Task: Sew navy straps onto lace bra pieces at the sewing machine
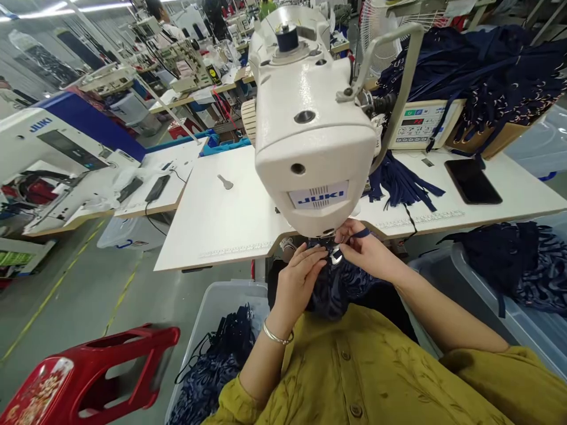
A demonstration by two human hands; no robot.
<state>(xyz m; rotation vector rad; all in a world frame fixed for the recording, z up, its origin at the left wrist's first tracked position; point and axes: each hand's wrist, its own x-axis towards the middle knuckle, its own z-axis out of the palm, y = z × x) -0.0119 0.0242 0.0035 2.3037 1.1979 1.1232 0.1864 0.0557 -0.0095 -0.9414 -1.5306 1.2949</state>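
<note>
A dark navy patterned garment hangs over my lap, its upper edge under the head of the white sewing machine. My left hand pinches the fabric's edge close to the needle area, fingers pressed together. On the other side, my right hand is closed on a narrow navy strap, whose end sticks out over the fingers. A small shiny metal piece lies between the two hands by my right thumb; its kind I cannot make out. The machine head hides the needle.
On the white table lie a flat grey metal piece and a phone. Navy straps are bundled beside the control box. Plastic bins with garments flank my lap. A red stool stands at lower left.
</note>
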